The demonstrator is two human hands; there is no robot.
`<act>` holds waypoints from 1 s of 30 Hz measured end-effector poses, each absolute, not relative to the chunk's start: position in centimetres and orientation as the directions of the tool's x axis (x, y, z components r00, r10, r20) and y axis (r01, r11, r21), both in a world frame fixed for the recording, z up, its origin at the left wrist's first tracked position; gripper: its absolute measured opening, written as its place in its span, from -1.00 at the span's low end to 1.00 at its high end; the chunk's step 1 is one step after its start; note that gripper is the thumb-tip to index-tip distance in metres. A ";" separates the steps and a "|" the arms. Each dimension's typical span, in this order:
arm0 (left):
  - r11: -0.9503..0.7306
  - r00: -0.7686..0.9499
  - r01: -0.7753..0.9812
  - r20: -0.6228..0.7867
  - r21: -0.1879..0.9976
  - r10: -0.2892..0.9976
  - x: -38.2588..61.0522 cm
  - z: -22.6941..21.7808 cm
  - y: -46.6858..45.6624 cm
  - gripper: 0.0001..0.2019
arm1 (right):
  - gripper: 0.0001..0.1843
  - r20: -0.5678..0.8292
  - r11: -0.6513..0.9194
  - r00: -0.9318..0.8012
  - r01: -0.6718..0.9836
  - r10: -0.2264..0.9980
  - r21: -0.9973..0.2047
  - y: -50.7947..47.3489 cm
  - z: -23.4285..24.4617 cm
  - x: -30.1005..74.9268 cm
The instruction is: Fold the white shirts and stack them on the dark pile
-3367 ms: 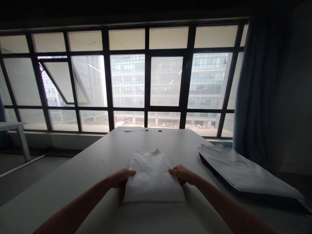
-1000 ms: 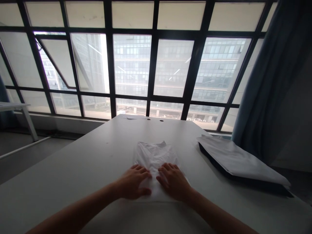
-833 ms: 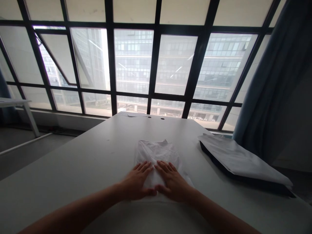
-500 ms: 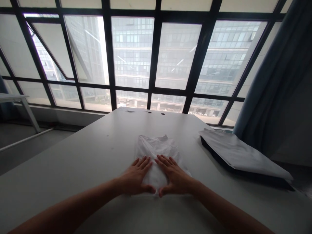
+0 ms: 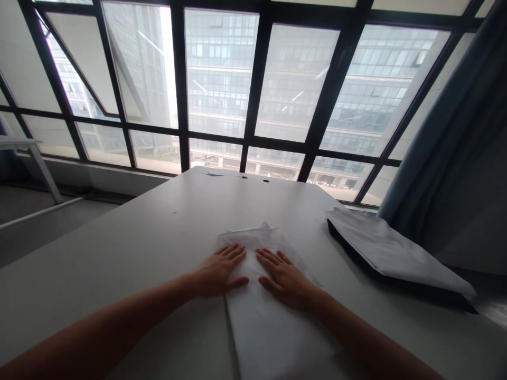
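A folded piece of thin white material (image 5: 273, 327), cloth-like with creased layers, lies on the white table. Its near part runs out past the bottom of the picture, and a small pointed corner sticks up at its far edge. My left hand (image 5: 222, 270) is flat on its left side, fingers stretched forward and thumb pointing right. Opposite it, my right hand (image 5: 285, 275) presses palm down with fingers apart and thumb pointing left. Neither hand grips anything. Part of the material is hidden beneath both hands and the right forearm.
On the right of the table (image 5: 130, 237) sits a stack of white sheet-like material (image 5: 392, 248) with a dark underside. A thin white sheet (image 5: 224, 173) lies at the far end near two dark holes. Beyond are large windows and a blue curtain (image 5: 431, 158).
The white material now stretches toward me past the table's near part, where before it ended just below my hands. Both hands stay flat on it, slightly shifted, thumbs farther forward. The view has tilted a little.
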State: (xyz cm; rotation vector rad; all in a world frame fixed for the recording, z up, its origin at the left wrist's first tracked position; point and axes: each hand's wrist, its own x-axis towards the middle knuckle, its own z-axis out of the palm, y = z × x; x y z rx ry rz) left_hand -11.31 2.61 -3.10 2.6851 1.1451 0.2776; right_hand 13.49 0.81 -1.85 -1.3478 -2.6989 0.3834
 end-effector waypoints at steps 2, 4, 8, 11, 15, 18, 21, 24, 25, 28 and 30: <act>-0.600 0.608 0.759 0.051 0.253 0.792 -12.1 -3.5 3.9 -0.22 | -0.22 -0.039 0.518 -0.539 0.824 0.841 -0.229 2.0 -2.2 14.6; -0.543 0.555 0.804 0.019 0.243 0.831 -12.7 -3.5 4.8 -0.24 | -0.22 -0.041 0.428 -0.442 0.885 0.896 -0.183 3.1 -2.4 15.9; -0.515 0.528 0.827 0.006 0.227 0.849 -13.1 -3.5 5.1 -0.25 | -0.23 -0.007 0.356 -0.360 0.925 0.933 -0.130 4.2 -2.6 16.6; -0.516 0.527 0.827 0.012 0.221 0.850 -13.0 -3.6 4.9 -0.25 | -0.22 -0.005 0.480 -0.488 0.862 0.873 -0.164 4.6 -2.6 15.2; -0.505 0.517 0.836 -0.001 0.215 0.856 -12.9 -3.6 4.7 -0.26 | -0.17 -0.032 0.543 -0.560 0.815 0.828 -0.199 7.4 -2.8 14.1; -0.497 0.510 0.844 -0.016 0.202 0.860 -12.8 -3.7 4.8 -0.26 | -0.19 -0.053 0.412 -0.425 0.896 0.904 -0.164 10.8 -3.1 15.2; -0.502 0.515 0.842 -0.014 0.196 0.857 -12.9 -3.9 4.9 -0.25 | -0.22 -0.099 0.239 -0.257 0.958 0.961 -0.160 13.2 -3.3 16.4; -0.499 0.510 0.843 -0.003 0.200 0.860 -13.2 -3.8 4.8 -0.22 | -0.24 -0.076 0.110 -0.120 0.985 0.990 -0.131 13.2 -3.2 16.5; -0.482 0.493 0.853 0.000 0.201 0.870 -13.3 -3.8 4.8 -0.20 | -0.24 -0.039 0.068 -0.073 0.992 0.997 -0.107 12.6 -3.0 16.2; -0.394 0.401 0.898 0.003 0.198 0.916 -13.5 -3.8 4.4 -0.14 | -0.24 0.065 -0.061 0.062 0.998 0.996 -0.024 10.2 -2.4 15.6; -0.348 0.353 0.918 0.008 0.188 0.936 -13.4 -3.8 4.2 -0.12 | -0.26 0.051 -0.133 0.133 0.991 0.990 0.008 8.5 -1.8 15.8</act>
